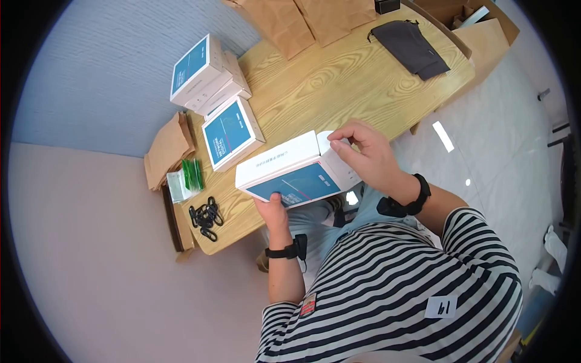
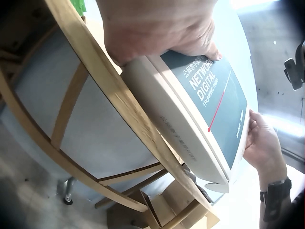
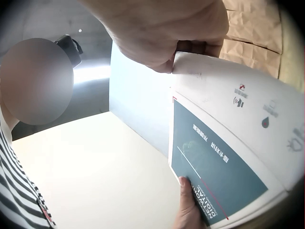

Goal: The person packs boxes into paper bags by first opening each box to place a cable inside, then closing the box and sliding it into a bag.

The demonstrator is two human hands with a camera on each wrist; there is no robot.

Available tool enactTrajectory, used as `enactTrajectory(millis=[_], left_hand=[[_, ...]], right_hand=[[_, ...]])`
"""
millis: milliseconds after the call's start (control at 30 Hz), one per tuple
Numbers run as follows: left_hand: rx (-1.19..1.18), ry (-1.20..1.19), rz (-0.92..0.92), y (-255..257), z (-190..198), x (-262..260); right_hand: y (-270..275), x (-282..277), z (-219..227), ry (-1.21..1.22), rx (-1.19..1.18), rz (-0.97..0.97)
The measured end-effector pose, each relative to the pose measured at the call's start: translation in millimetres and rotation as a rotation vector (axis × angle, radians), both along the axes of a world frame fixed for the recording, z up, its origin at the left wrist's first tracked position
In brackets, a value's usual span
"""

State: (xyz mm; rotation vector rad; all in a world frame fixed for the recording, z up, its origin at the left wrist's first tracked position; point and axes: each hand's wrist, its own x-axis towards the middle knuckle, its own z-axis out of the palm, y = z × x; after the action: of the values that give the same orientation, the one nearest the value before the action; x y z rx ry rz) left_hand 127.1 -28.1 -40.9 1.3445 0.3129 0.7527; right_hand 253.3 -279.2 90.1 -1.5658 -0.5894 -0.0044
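A white box with a blue printed face (image 1: 296, 184) is held tilted over the table's near edge. My left hand (image 1: 272, 213) grips its left end, with the thumb on the blue face and the other fingers hidden behind. At the opposite end, my right hand (image 1: 368, 156) pinches the edge of a white end flap (image 1: 325, 142) between thumb and fingers. The left wrist view shows "NETWORK DIGITAL" lettering on the box (image 2: 209, 90). In the right wrist view, small printed icons mark the box's end panel (image 3: 248, 102) below the right hand (image 3: 167, 33).
A similar box (image 1: 233, 133) lies on the wooden table (image 1: 327, 78), with stacked boxes (image 1: 206, 72) behind it. Black loops (image 1: 207, 216), green packets (image 1: 192, 174) and brown paper bags (image 1: 169, 148) are at the left. A dark pouch (image 1: 408, 48) lies far right, near a cardboard carton (image 1: 490, 45).
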Motion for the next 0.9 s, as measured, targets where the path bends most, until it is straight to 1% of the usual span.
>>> enactTrajectory(millis=[33, 100, 133, 167, 200, 233, 267, 300, 333, 367, 400, 433, 500, 533, 600, 633, 700, 733, 800, 833, 900], left_hand=[[0.000, -0.004, -0.005, 0.1, 0.8, 0.0], [0.010, 0.002, -0.038, 3.8, -2.2, -3.2], [0.018, 0.004, -0.068, 6.7, -5.3, -4.3], [0.019, 0.004, -0.069, 13.0, -12.1, -4.4], [0.022, 0.080, -0.028, 20.2, -18.3, -3.7], [0.024, 0.155, 0.014, 26.2, -24.7, -4.7], [0.025, 0.154, 0.020, 26.8, -23.0, -3.2], [-0.094, 0.094, -0.041, 27.8, -21.5, -0.9], [-0.212, 0.034, -0.099, 29.5, -19.8, 1.0], [-0.211, 0.030, -0.087, 29.2, -15.5, 3.0], [-0.299, 0.037, -0.063, 26.9, -9.5, 5.1], [-0.388, 0.045, -0.037, 25.2, -4.1, 6.5], [-0.432, 0.042, -0.002, 24.4, 4.7, 10.8], [-0.472, 0.038, 0.014, 24.5, 5.6, 11.1], [-0.473, 0.045, 0.025, 25.7, 3.4, 11.3], [-0.472, 0.048, 0.031, 25.7, 2.8, 12.7], [-0.509, 0.037, 0.051, 19.5, 10.2, 15.3], [-0.544, 0.019, 0.076, 17.3, 13.0, 15.5], [-0.503, -0.010, 0.055, 21.6, 6.8, 15.4], [-0.464, -0.045, 0.037, 24.3, 3.2, 14.6], [-0.450, -0.028, 0.060, 20.2, 9.9, 15.4]], right_hand=[[2.0, 2.2, -4.1, 0.001, 0.001, -0.002], [10.3, 6.9, -20.7, 0.251, 0.132, 0.182], [14.7, 8.3, -25.2, 0.251, 0.133, 0.181], [19.8, 9.5, -28.9, 0.288, 0.193, 0.229], [23.8, 9.5, -29.6, 0.324, 0.252, 0.278], [28.0, 7.7, -26.4, 0.325, 0.253, 0.282], [32.9, 5.9, -21.9, 0.261, 0.274, 0.237], [36.1, 4.5, -19.4, 0.196, 0.296, 0.194], [36.8, 3.6, -21.2, 0.195, 0.296, 0.203], [35.9, 2.9, -26.1, 0.171, 0.234, 0.213], [35.2, 2.3, -31.7, 0.147, 0.172, 0.226], [33.1, 1.7, -37.9, 0.149, 0.170, 0.241], [26.8, -2.1, -51.6, 0.309, 0.088, 0.254], [24.7, -4.7, -57.3, 0.316, 0.085, 0.259], [21.3, -7.2, -62.1, 0.540, 0.072, 0.336], [21.3, -10.3, -62.4, 0.542, 0.072, 0.331], [22.4, -21.3, -51.8, 0.535, 0.075, 0.403], [19.8, -25.0, -43.3, 0.540, 0.078, 0.399], [14.9, -29.7, -20.8, 0.417, -0.168, 0.333], [15.1, -34.0, -19.8, 0.418, -0.166, 0.334], [15.2, -43.7, -18.9, -0.017, -0.151, 0.208]])
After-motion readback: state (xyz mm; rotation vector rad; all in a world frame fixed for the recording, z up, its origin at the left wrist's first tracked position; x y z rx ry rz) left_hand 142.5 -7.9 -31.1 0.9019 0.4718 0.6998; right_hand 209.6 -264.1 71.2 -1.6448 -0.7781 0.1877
